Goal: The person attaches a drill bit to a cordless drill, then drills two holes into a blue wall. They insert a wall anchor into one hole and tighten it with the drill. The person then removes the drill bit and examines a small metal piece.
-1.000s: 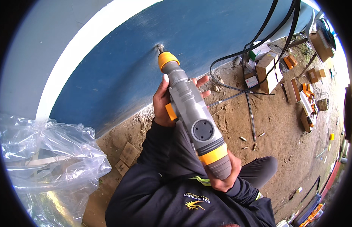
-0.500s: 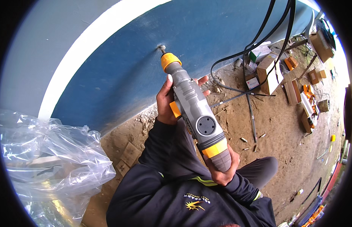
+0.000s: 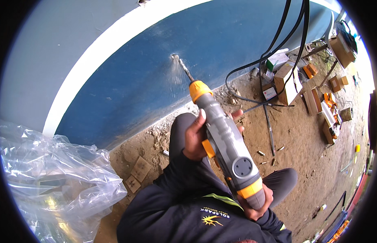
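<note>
A grey rotary hammer drill (image 3: 227,135) with orange collars is held across my front, its nose toward the blue wall (image 3: 127,77). My left hand (image 3: 195,137) is closed around the front of its body from below, thumb along the near side and fingertips showing beyond. At the rear, my right hand (image 3: 259,205) grips the handle; whether a finger presses the trigger is hidden. The long drill bit (image 3: 186,70) reaches from the orange chuck (image 3: 200,90) to a rough hole (image 3: 174,56) in the wall, its tip at the opening. Pale dust streaks down below the hole.
Clear plastic sheeting (image 3: 63,178) bulges at the left. Black cables (image 3: 273,47) hang at the upper right above cardboard boxes (image 3: 286,81). Small metal anchors (image 3: 273,161) lie on the dirt floor (image 3: 304,139) right of my knee. Flat brown pieces (image 3: 140,169) lie by my left arm.
Both hands have drawn the drill back from the wall, down and to the right. Much more of the bit shows, and dust now spills from the hole.
</note>
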Demonstrator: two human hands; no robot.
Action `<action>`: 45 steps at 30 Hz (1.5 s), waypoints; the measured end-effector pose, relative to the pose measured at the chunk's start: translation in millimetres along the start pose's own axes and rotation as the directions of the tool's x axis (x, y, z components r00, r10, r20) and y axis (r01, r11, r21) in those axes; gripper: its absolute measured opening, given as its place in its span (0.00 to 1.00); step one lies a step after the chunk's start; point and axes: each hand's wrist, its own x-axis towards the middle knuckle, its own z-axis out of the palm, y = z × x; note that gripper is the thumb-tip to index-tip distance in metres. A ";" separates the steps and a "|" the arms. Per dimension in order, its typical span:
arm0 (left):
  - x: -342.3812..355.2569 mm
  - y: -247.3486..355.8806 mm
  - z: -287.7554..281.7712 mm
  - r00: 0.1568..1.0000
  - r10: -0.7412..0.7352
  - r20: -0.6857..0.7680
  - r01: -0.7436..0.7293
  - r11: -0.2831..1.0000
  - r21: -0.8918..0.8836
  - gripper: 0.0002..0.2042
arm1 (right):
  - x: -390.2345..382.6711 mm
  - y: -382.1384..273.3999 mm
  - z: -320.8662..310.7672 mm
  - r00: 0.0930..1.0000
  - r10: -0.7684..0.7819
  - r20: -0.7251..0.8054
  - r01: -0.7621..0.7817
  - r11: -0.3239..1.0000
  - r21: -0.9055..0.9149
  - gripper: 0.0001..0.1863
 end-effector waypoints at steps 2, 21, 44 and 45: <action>-5.1 -13.7 10.9 1.000 -0.025 0.008 0.025 1.000 0.009 0.37 | -11.9 3.4 -18.8 0.993 0.048 0.107 -0.053 0.997 0.049 0.48; 29.0 45.7 154.1 0.929 0.208 0.307 -0.285 0.930 0.231 0.31 | 57.6 -40.7 -91.7 0.925 -0.351 0.144 0.378 0.828 -0.414 0.54; 8.9 44.3 161.3 0.930 0.202 0.308 -0.265 0.947 0.179 0.32 | 74.1 -98.6 -94.5 0.857 -0.478 0.193 0.514 0.820 -0.252 0.48; 9.3 44.1 164.2 0.933 0.200 0.299 -0.261 0.948 0.180 0.33 | 74.6 -101.7 -98.4 0.867 -0.457 0.195 0.495 0.831 -0.254 0.50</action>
